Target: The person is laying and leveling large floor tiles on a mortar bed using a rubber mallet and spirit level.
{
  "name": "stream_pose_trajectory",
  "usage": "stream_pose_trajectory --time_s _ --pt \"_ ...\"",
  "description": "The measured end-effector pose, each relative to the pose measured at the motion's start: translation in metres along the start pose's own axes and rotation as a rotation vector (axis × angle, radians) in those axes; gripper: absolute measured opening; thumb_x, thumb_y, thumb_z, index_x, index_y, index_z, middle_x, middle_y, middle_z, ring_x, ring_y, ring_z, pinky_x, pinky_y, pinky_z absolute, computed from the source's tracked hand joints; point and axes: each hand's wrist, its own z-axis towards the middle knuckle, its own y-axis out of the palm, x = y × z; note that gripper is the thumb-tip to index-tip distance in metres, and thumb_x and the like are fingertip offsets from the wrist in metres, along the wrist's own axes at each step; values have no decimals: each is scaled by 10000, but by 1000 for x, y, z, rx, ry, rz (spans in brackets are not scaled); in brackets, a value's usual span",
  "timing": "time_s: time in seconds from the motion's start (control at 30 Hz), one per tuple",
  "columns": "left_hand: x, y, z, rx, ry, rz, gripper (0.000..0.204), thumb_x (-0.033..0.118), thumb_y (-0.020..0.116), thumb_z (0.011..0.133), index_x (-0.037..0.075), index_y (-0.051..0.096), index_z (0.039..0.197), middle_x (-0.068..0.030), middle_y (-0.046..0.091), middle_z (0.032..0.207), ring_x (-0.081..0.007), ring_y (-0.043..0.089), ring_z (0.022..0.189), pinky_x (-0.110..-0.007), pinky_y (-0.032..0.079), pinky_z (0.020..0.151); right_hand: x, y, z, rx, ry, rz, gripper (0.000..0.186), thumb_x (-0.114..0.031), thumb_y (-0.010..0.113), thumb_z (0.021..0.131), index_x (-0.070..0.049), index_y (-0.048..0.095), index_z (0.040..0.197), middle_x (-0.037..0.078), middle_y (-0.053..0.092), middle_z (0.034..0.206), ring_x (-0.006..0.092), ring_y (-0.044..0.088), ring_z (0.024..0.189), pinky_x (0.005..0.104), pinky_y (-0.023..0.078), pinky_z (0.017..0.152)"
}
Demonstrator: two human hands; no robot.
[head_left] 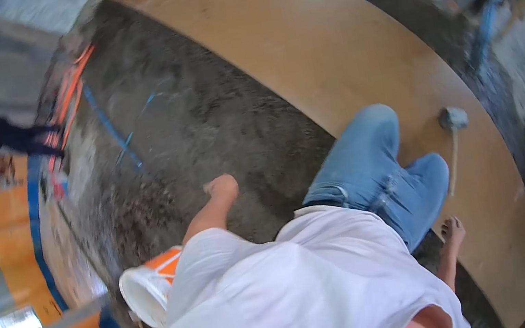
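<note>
**Mallet [453, 119] lies on the wooden board [316, 30], handle toward the right hand [453, 229]**

At the far left, a person [22, 138] in dark trousers is small and blurred near orange lines [71, 88]. Blue strips [104, 121] lie on the dark, rough ground [196, 98]. Lower down, a white and orange bucket [148, 287] is partly covered by the white sleeve; whether its pale round end is mouth or base is hard to make out.

The left hand [221, 188] is out over the dark ground. Its fingers are foreshortened and mostly hidden, so I cannot tell how far they are spread or whether they hold anything.

In the middle, the shirt and jeans [375, 173] hide part of the board's near edge. The board's long axis slants from upper left to lower right.

The right hand is at that edge, fingers bent; their tips are too small to tell whether they grip the board. Just beyond them is the end of the mallet's pale handle, well short of the grey head, which points away from the wearer. The long axis runs almost straight up the view, leaning slightly right. The head's exact shape is blurred.
</note>
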Motion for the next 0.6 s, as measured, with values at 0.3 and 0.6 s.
stream_pose_trajectory --time_s 0.3,0.6 --pt "164 -98 -19 198 421 -121 593 264 468 904 119 302 1455 -217 418 1403 -332 425 1290 -467 360 1043 36 23 -75 69 276 230 374 -289 593 887 -27 633 1150 83 668 928 183 625 764 299 501 690" --pt "307 -138 -34 -568 663 -1298 689 494 449 952 -46 398 1377 -142 417 1430 -225 373 1317 -360 273 1098 29 -22 -112 -200 482 942 555 -505 463 943 -53 533 1256 86 642 1105 208 625 886 343 515 750"
